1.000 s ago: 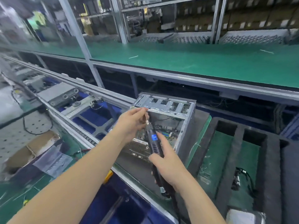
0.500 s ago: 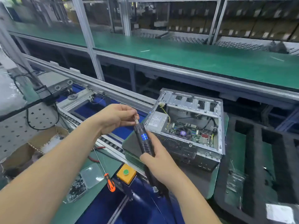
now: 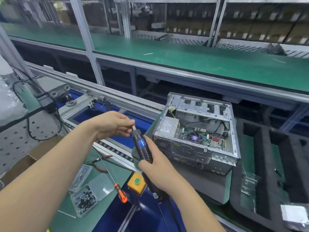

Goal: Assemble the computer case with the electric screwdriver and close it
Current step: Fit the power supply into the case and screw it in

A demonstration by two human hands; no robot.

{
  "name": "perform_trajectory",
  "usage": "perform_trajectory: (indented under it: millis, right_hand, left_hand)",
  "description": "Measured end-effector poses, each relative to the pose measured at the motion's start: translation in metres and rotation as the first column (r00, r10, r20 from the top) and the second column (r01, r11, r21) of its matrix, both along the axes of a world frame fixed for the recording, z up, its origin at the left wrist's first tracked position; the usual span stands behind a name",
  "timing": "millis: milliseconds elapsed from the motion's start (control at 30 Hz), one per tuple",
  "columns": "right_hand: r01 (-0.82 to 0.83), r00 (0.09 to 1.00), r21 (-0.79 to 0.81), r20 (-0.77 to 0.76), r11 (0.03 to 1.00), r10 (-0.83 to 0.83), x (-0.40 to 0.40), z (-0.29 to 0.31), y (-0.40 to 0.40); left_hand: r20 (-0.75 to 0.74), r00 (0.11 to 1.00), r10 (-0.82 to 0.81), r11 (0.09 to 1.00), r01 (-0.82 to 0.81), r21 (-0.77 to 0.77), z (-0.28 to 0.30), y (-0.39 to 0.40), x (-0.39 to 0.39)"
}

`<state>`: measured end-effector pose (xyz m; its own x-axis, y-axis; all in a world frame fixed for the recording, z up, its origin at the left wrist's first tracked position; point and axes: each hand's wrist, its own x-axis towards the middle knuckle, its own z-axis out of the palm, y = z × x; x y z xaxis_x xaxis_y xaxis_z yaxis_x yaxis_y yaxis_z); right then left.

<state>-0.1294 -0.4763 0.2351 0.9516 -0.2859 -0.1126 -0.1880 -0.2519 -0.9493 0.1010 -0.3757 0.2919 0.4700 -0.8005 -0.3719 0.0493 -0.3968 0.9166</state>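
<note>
r hand (image 3: 157, 166) grips electric screwdriver (image 3: 142, 146); l hand (image 3: 112, 125) fingers pinch its tip, open computer case (image 3: 197, 136) nearby.

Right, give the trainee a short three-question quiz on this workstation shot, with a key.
1. True or false: the computer case already has its side panel on.
2. Which hand grips the body of the electric screwdriver?
A. left hand
B. right hand
C. neither
3. Fill in: the left hand's fingertips pinch the screwdriver's ____ end.

Key
1. False: the case lies open, with the motherboard and power supply showing.
2. B
3. Tip (bit) end; whether a screw is on it cannot be made out.
</note>
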Motion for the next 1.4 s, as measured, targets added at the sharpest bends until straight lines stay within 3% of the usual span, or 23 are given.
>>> perform_trajectory:
  millis: [367, 500, 667, 867, 1400]
  right_hand:
    - [-0.06, 0.998, 0.052, 0.036, 0.997, 0.058, -0.018, 0.017, -0.046]
    - [-0.098, 0.993, 0.055, 0.077, 0.994, 0.093, -0.027, 0.022, -0.058]
    - [-0.171, 0.983, 0.034, 0.075, 0.985, 0.169, -0.036, 0.026, -0.071]
    - [-0.222, 0.972, 0.001, 0.08, 0.975, 0.221, -0.041, 0.033, -0.075]
    - [-0.281, 0.953, -0.091, 0.086, 0.955, 0.289, -0.047, 0.035, -0.067]
  left_hand:
    - [0.23, 0.945, 0.234, 0.972, -0.223, -0.075, 0.035, -0.038, -0.039]
    - [0.352, 0.918, 0.18, 0.983, -0.184, -0.024, 0.053, -0.048, -0.052]
    - [0.495, 0.868, -0.04, 0.971, -0.082, 0.223, 0.082, -0.049, -0.055]
    - [0.474, 0.862, -0.181, 0.906, -0.042, 0.421, 0.106, -0.052, -0.05]
    - [0.399, 0.881, -0.253, 0.749, -0.083, 0.658, 0.116, -0.041, -0.046]
